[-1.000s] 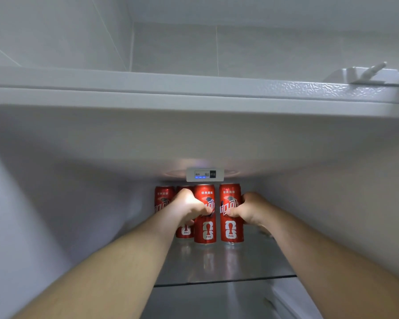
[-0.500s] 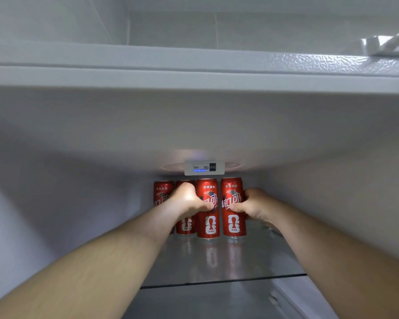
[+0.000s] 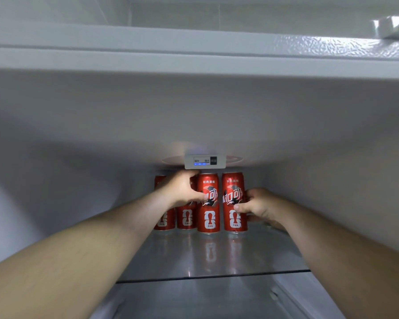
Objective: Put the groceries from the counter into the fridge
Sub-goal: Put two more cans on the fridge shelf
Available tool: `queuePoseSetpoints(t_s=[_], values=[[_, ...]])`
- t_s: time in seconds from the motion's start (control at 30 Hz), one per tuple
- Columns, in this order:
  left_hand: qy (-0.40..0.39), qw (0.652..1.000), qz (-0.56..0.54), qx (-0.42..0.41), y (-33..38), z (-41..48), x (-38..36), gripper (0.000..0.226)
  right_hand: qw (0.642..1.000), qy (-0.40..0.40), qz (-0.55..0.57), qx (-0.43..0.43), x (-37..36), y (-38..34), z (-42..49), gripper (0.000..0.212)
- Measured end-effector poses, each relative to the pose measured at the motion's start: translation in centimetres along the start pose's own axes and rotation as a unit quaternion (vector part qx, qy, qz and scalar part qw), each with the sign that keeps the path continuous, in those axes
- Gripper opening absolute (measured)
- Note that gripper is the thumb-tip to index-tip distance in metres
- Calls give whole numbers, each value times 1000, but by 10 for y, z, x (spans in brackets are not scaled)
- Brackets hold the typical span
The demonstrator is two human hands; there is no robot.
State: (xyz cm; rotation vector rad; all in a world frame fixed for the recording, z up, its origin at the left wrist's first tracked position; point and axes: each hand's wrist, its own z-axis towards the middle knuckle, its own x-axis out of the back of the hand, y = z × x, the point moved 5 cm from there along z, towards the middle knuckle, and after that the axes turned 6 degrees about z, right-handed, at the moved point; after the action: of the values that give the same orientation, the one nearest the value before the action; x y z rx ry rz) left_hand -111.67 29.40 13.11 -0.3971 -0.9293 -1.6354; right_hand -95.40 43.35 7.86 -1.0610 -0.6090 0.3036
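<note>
A single wide-angle view was taken from the person's head. It was aimed forward into the fridge interior (image 3: 78,180), close to the glass shelf (image 3: 194,261), with the compartment ceiling (image 3: 194,107) filling the upper frame.

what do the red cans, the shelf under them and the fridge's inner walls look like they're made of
The red cans: likely thin aluminium with a glossy printed coat; highlights run down their sides. The shelf: clear glass by the look, smooth; it mirrors the cans and has a dark front edge. The inner walls: probably moulded plastic, white and matte; no glints, soft rounded corners.
</note>
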Motion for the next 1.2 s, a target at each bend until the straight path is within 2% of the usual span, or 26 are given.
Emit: queuePoseSetpoints(t_s=[0.4,0.7,1.2], values=[[3,997,74,17,-4,12,-4,78,998,-7,-60,-3,-4,-4,15,52],[11,984,176,19,-2,15,-1,67,998,-6,-67,-12,-5,2,28,51],[7,982,184,38,0,17,-6,72,998,-2,-56,-6,-13,2,27,50]])
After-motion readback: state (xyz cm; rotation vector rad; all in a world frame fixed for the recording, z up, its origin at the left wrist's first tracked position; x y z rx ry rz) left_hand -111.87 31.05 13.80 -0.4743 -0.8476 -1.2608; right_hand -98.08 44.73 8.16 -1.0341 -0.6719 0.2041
